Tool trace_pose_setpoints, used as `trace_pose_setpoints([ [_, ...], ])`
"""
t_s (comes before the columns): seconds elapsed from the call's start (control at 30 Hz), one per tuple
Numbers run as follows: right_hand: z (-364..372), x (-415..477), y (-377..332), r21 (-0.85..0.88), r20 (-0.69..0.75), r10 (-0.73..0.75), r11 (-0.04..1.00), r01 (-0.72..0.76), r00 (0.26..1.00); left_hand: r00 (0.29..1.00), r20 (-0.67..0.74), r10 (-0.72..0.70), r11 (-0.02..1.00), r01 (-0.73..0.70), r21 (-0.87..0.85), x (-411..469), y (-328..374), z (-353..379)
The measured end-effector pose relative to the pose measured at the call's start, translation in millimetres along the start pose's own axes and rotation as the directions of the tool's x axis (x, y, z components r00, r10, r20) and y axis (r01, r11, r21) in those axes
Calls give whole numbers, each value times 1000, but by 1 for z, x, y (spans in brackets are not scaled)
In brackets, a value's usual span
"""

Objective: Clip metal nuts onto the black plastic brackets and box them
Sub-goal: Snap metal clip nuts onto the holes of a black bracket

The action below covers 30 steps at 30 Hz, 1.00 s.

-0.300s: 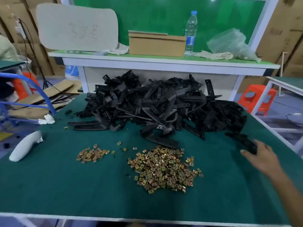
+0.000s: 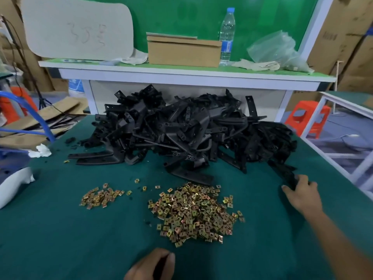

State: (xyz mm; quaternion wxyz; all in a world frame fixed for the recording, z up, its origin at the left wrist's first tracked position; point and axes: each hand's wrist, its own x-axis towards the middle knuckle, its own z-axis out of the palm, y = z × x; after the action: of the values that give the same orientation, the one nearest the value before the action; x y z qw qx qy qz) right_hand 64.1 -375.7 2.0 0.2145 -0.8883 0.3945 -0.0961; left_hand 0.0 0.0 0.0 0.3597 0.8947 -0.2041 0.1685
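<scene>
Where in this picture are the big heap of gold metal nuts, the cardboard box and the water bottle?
big heap of gold metal nuts [image 2: 194, 214]: head view, middle of the heap.
cardboard box [image 2: 183, 54]: head view, front wall.
water bottle [image 2: 226, 44]: head view, on its label.

I see black brackets [image 2: 177, 134] heaped at the far edge of the dark green table [image 2: 60, 229]; brass-gold nuts [image 2: 195, 213] lie nearer me.
</scene>
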Motion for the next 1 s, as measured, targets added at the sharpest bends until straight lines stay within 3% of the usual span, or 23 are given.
trace_pose_setpoints([
  [0.03, -4, 1, -3, 17, 31, 32, 999, -32, 999, 988, 54, -141, 987, 145, -71, -4, -51, -43],
  [0.07, -7, 3, -6, -18, 61, 55, 998, -54, 997, 975, -33, -221, 972, 218, -86, -38, -60, -44],
  [0.1, -9, 3, -9, -66, 89, 76, 995, -70, 993, 974, -134, -182, 980, 169, -105, -42, -63, -43],
  [0.23, -16, -3, -22, -198, 117, 93, 978, -69, 989, 969, -105, -222, 974, 217, -57, -46, -53, -33],
  [0.33, -14, -23, -29, -202, 32, -20, 979, 26, 999, 959, 35, -282, 948, 284, -146, -48, -68, -37],
  [0.57, -17, -121, -35, 187, -83, -111, 974, 125, 990, 949, 41, -312, 913, 311, -264, -50, -71, -42],
  [0.7, -12, -175, -43, 490, 18, -252, 846, 212, 967, 959, 64, -278, 927, 285, -242, -38, -67, -41],
  [0.77, -5, -187, -46, 637, 89, -277, 755, 159, 957, 970, 90, -224, 952, 238, -194, -31, -68, -37],
  [0.87, 2, -200, -54, 805, 145, -273, 592, 48, 951, 962, 237, -136, 989, 147, -31, -21, -74, -29],
  [1.0, 16, -210, -62, 882, 175, -162, 464, -81, 971, 949, 298, -106, 994, 103, 25, -15, -77, -22],
])
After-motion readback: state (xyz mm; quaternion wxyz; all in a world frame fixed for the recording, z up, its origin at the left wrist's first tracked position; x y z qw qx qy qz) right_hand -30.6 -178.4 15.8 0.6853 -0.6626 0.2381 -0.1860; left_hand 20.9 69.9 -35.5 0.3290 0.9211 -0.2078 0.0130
